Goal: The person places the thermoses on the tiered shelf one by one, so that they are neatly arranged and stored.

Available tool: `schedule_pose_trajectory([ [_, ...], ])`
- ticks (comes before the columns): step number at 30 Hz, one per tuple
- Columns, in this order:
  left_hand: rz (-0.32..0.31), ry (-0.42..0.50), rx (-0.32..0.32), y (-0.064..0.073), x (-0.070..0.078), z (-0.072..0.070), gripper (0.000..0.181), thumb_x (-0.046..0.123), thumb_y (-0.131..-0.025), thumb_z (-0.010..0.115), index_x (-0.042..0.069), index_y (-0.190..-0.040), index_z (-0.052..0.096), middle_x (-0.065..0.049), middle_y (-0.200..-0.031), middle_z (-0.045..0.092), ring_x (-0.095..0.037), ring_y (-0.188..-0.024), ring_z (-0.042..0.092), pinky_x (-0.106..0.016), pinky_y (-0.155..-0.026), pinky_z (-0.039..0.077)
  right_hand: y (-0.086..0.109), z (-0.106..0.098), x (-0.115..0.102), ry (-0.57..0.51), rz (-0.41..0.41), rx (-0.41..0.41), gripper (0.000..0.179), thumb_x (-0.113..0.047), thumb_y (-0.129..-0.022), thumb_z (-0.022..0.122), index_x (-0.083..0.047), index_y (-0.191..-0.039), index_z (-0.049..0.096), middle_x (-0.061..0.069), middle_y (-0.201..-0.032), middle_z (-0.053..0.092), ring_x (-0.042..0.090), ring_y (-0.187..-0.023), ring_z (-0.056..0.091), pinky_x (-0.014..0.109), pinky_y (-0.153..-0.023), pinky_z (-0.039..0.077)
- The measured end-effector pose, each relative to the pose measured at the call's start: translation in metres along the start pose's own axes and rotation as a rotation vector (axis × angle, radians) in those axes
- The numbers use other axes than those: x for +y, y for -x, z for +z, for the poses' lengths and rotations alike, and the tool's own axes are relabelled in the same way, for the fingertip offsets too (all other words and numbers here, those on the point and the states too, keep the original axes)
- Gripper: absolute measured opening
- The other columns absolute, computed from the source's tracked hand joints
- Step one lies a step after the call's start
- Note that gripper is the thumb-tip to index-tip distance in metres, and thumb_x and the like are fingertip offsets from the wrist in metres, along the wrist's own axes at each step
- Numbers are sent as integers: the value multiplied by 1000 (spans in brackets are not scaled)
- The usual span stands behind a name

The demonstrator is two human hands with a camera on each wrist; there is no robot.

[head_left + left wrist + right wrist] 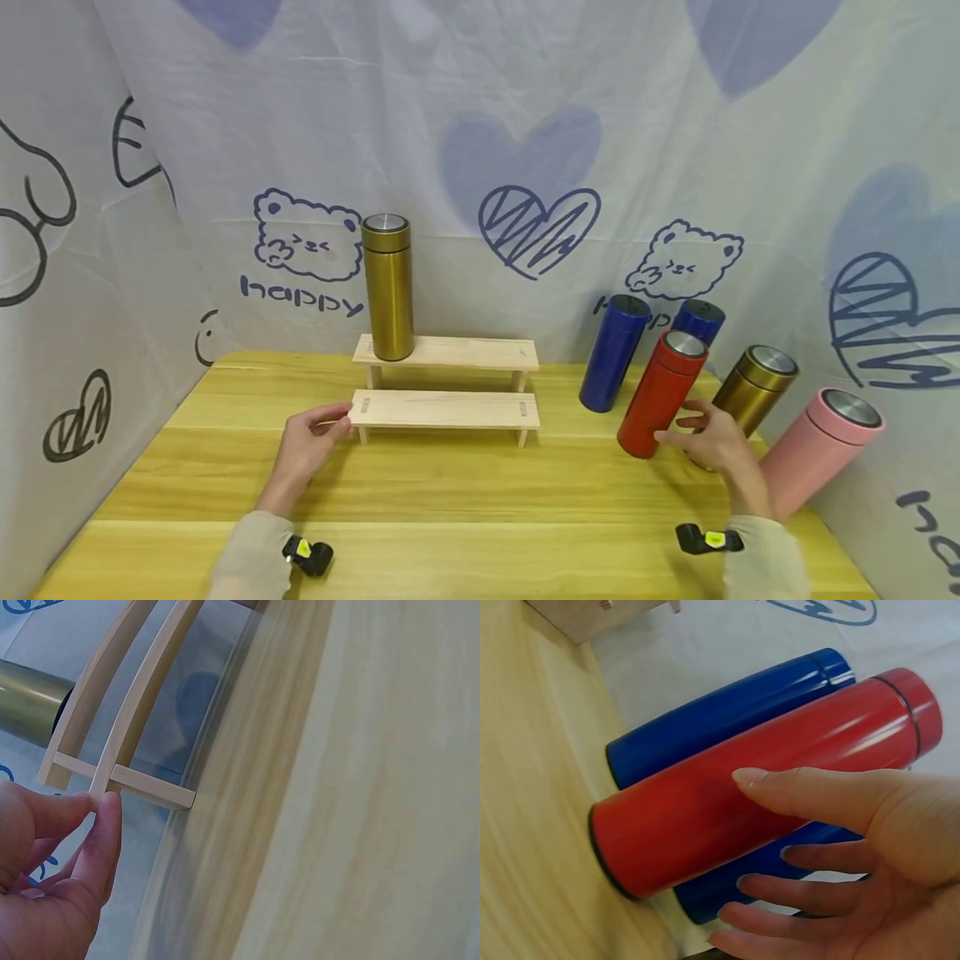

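My left hand (310,442) pinches the left end of the lower front step of a small wooden two-step stand (446,410) between thumb and fingers; the left wrist view shows the thumb and a fingertip (110,817) at that corner. Beside a red thermos bottle (662,396), my right hand (716,442) is spread, thumb toward the bottle's front and fingers at its right side. Whether the thumb touches the red bottle (705,802) I cannot tell. On the stand's upper step, at the left, stands a gold thermos bottle (389,292) upright.
Two blue thermos bottles (613,354) stand behind the red one, the right-hand one (701,321) partly hidden. Another gold bottle (757,387) and a pink bottle (821,450) stand to the right. A printed cloth (420,125) hangs behind the wooden table (450,517).
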State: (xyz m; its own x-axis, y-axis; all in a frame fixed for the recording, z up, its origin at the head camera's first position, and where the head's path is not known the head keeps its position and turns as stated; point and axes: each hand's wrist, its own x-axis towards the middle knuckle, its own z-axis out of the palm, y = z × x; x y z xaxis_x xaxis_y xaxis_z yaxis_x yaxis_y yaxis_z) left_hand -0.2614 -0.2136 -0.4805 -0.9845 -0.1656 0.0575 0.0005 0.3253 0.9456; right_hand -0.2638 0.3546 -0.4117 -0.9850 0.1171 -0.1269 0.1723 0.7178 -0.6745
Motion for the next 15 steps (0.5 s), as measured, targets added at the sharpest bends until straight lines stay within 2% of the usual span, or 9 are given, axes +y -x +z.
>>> schedule_pose_trajectory([
  [8,1,-12,-5,1,0,-1,34,6,-103,60,-2,-136,65,-26,-136,66,-9,-99,73,-12,-81,54,-8,15,7,-106,-34,13,107,-37,-87,83,7,-160,19,39,-148,49,51,-132,54,46,-93,59],
  [15,-3,-11,-8,1,1,0,34,7,-104,60,-1,-137,64,-25,-137,65,-15,-103,74,-12,-82,54,-9,21,10,-191,-22,17,105,-32,-87,84,6,-160,19,40,-147,48,49,-130,56,39,-88,60],
])
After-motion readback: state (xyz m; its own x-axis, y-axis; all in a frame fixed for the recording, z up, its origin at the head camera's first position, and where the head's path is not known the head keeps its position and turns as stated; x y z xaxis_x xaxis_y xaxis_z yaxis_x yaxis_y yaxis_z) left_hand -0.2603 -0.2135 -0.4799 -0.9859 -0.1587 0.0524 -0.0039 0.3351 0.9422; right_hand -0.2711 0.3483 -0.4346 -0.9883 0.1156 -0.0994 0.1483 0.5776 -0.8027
